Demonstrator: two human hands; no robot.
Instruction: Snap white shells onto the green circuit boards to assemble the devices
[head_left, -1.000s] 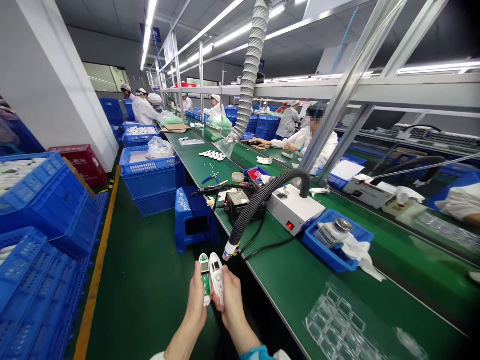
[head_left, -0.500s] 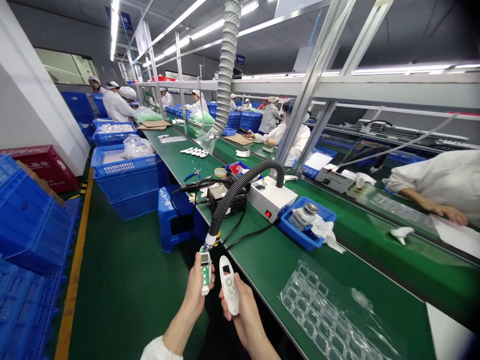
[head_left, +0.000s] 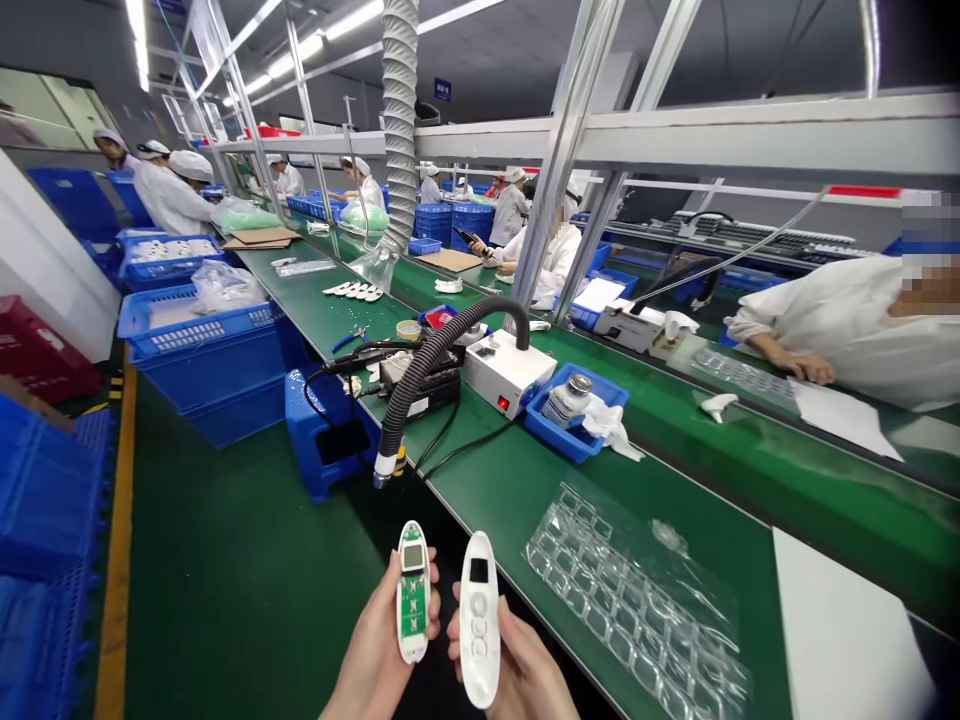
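Observation:
In my left hand [head_left: 379, 630] is an oblong white casing half with a green circuit board [head_left: 413, 603] and a small grey screen inside, its open side facing me. My right hand [head_left: 525, 655] grips a white front cover [head_left: 479, 625] with a dark window near the top and several round button shapes below. The two halves are held side by side, apart, in front of the table edge. Above them hangs the nozzle end of a black flexible hose [head_left: 388, 462], touching neither part.
The hose joins a white box [head_left: 510, 370] with a red switch. Right of it stands a blue basket [head_left: 534, 425] with a jar and white cloth. A clear plastic blister tray [head_left: 622, 610] and white paper [head_left: 832, 640] lie nearer. Blue crates [head_left: 206, 370] stand left; co-workers sit beyond.
Both halves have come down, away from the hose nozzle. The circuit board now faces me more squarely and the cover is more upright. My view has turned slightly right.

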